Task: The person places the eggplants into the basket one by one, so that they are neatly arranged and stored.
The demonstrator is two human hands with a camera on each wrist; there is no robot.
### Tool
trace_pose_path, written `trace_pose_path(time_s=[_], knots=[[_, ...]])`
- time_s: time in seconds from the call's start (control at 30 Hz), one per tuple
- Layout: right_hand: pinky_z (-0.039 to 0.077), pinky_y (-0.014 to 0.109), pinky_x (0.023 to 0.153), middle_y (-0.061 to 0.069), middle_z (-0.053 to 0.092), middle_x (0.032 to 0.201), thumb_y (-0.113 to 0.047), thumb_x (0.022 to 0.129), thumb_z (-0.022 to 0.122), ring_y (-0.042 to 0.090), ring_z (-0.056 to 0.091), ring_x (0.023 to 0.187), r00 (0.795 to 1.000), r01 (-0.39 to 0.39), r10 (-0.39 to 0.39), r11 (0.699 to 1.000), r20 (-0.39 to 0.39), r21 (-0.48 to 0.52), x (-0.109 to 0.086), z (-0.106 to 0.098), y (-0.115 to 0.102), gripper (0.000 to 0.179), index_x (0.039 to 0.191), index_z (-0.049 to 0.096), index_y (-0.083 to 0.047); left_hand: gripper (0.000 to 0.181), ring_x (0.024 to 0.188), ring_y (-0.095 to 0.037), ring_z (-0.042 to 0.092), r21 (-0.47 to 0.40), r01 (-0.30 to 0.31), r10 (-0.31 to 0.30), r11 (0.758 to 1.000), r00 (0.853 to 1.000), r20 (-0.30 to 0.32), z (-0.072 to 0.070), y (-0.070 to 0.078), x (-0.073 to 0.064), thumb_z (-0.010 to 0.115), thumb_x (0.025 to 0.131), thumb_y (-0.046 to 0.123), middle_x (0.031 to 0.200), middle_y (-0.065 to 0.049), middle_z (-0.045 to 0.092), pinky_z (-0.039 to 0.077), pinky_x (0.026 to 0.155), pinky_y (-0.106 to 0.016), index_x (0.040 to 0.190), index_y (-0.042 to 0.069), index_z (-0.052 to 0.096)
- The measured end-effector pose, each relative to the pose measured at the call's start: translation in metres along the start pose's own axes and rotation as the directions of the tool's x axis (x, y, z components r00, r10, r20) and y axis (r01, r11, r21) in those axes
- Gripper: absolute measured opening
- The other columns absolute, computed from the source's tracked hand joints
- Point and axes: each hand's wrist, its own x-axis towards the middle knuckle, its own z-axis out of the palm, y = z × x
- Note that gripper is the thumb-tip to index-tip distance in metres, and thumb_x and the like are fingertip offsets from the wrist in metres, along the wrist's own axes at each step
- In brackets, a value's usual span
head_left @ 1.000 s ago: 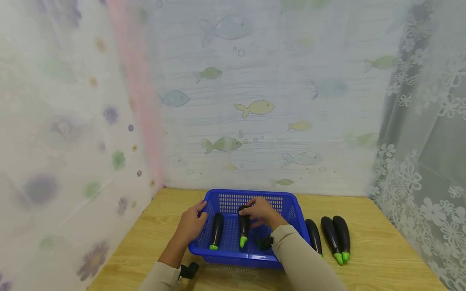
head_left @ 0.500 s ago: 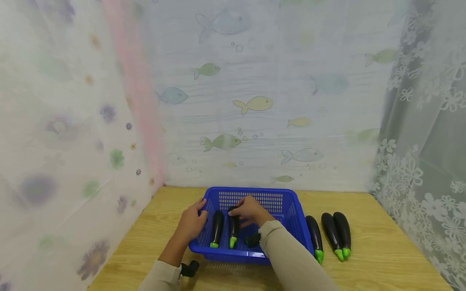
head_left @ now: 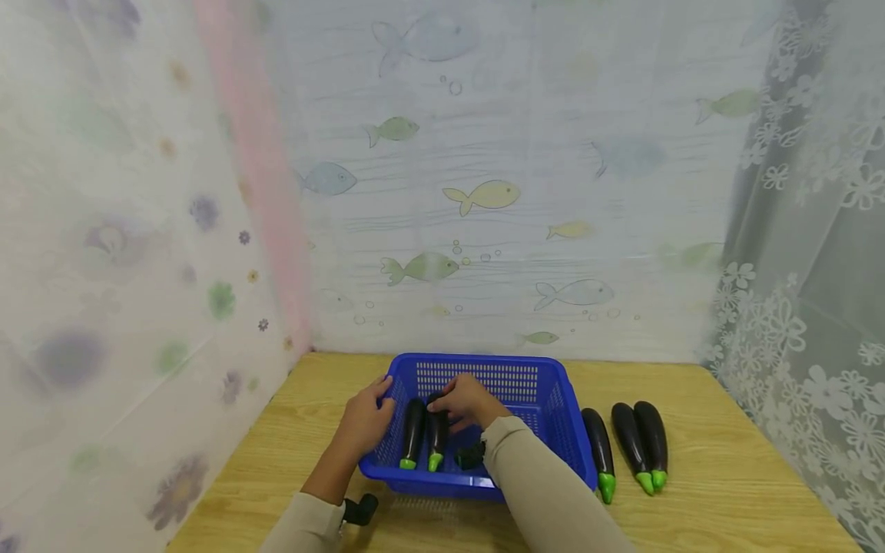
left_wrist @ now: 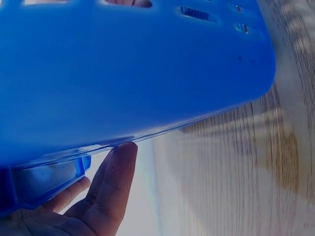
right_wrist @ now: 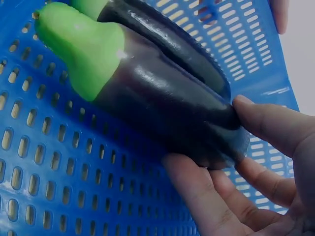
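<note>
My right hand [head_left: 470,399] reaches into a blue plastic basket [head_left: 477,359] and holds an eggplant [head_left: 438,439] by its dark rounded end. In the right wrist view, the thumb [right_wrist: 268,120] is on one side of this eggplant [right_wrist: 162,98] and the fingers [right_wrist: 197,189] are on the other. A second eggplant [head_left: 412,430] lies right beside it, nearer the basket's left wall. Both green stem ends point toward me. My left hand [head_left: 366,418] holds the basket's left rim; in the left wrist view, its fingers [left_wrist: 115,187] are at the outer wall [left_wrist: 147,73].
Right of the basket, an eggplant [head_left: 598,453] lies close to the wall on the wooden table [head_left: 719,461]. Two more eggplants, a left one [head_left: 631,445] and a right one [head_left: 651,442], lie side by side farther right. A fish-printed curtain [head_left: 484,269] hangs behind the table.
My right hand has moved left inside the basket with the eggplant, bringing it beside the other one. The left hand stays at the left rim.
</note>
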Motion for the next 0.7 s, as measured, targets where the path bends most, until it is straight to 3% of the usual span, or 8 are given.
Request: trace_pose_path(time_s=[0.4, 0.7], knots=[[0.064, 0.048, 0.070, 0.025, 0.063, 0.113, -0.001, 0.086, 0.079, 0.040, 0.072, 0.095, 0.999, -0.025, 0.025, 1.000, 0.020, 0.007, -0.0028, 0.0000, -0.0011, 0.045, 0.123, 0.056, 0.007, 0.055, 0.150, -0.044, 0.037, 0.001, 0.001, -0.001, 1.000, 1.000, -0.001, -0.0015, 0.0007, 0.0004, 0.051, 0.100, 0.018, 0.163, -0.016, 0.041, 0.033, 0.117, -0.063, 0.154, 0.004, 0.048], [0.064, 0.049, 0.068, 0.025, 0.067, 0.112, -0.006, 0.086, 0.080, 0.041, 0.073, 0.096, 0.999, -0.034, 0.034, 0.999, 0.005, -0.023, -0.0023, 0.0005, 0.0023, 0.047, 0.125, 0.058, 0.008, 0.056, 0.149, -0.045, 0.038, -0.017, 0.013, -0.013, 1.000, 1.000, -0.005, -0.0006, -0.0004, -0.0022, 0.051, 0.099, 0.019, 0.163, -0.015, 0.042, 0.036, 0.115, -0.065, 0.153, 0.005, 0.049]])
